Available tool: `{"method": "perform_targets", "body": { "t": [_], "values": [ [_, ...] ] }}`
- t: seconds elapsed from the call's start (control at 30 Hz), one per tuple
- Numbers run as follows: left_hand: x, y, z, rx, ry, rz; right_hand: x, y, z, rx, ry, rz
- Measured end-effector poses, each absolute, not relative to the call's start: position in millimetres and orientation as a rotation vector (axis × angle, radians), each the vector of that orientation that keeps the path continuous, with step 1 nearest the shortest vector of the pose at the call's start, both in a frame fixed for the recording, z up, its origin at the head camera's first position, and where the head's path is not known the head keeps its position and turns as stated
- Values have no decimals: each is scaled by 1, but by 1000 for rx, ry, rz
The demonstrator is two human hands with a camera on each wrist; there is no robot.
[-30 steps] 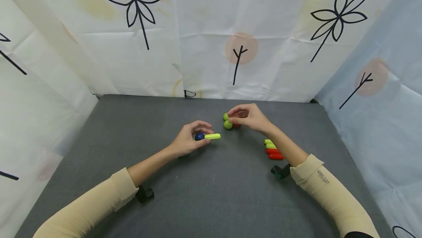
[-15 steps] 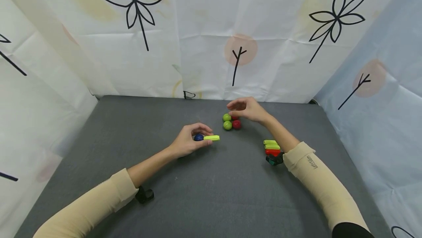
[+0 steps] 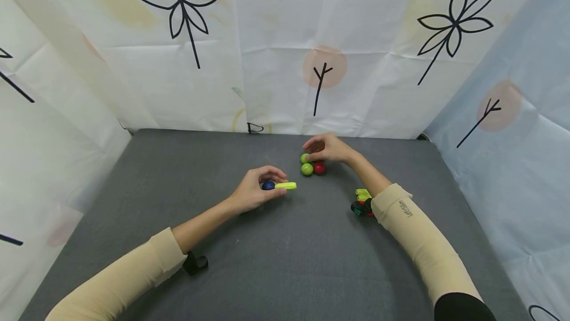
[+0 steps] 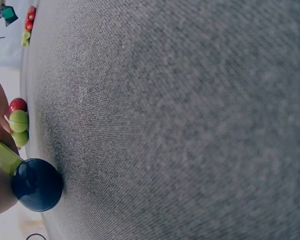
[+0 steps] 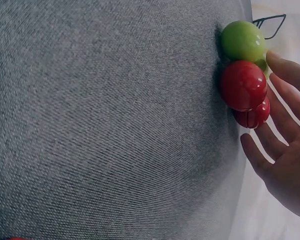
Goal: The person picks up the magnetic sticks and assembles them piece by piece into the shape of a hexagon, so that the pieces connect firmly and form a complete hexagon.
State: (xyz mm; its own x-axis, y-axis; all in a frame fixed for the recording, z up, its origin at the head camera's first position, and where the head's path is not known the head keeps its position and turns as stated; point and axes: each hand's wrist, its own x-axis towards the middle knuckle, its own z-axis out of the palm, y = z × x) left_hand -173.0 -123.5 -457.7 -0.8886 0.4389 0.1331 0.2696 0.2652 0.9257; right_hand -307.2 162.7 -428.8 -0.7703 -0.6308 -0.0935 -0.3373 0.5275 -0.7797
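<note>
The near red ball point(image 3: 319, 168) sits on the grey worktop point(image 3: 276, 271). To its left and slightly nearer the person, the left hand point(image 3: 255, 190) pinches a yellow-green rod point(image 3: 286, 186), with a dark blue ball point(image 3: 269, 185) at it. Beyond the near red ball, the right hand point(image 3: 329, 148) is loosely spread at the far green ball point(image 3: 305, 158); I cannot tell whether they touch. The near green ball point(image 3: 307, 169) is just left of the near red ball, the far red ball point(image 5: 253, 117) just behind it. To its right and nearer lie 2 loose rods point(image 3: 362, 194) and red rods point(image 4: 30, 19).
</note>
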Motion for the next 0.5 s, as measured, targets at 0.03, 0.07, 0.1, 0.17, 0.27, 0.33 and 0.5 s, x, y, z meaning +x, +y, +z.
{"method": "perform_targets", "body": {
  "t": [0.03,0.07,0.1,0.17,0.27,0.33,0.5],
  "values": [
    [-173,-124,-458,671,2376,1690,-307,162,-429,-800,2403,-1106],
    [-173,-124,-458,670,2377,1690,-308,162,-430,-803,2402,-1099],
    [-173,-124,-458,670,2378,1690,-308,162,-431,-805,2403,-1092],
    [-173,-124,-458,675,2377,1693,-307,161,-433,-809,2413,-1080],
    [-173,-124,-458,677,2373,1694,-306,161,-434,-792,2442,-1073],
    [-173,-124,-458,676,2373,1692,-306,160,-435,-779,2465,-1072],
    [-173,-123,-457,677,2379,1690,-306,159,-437,-775,2489,-1074]
  ]
}}
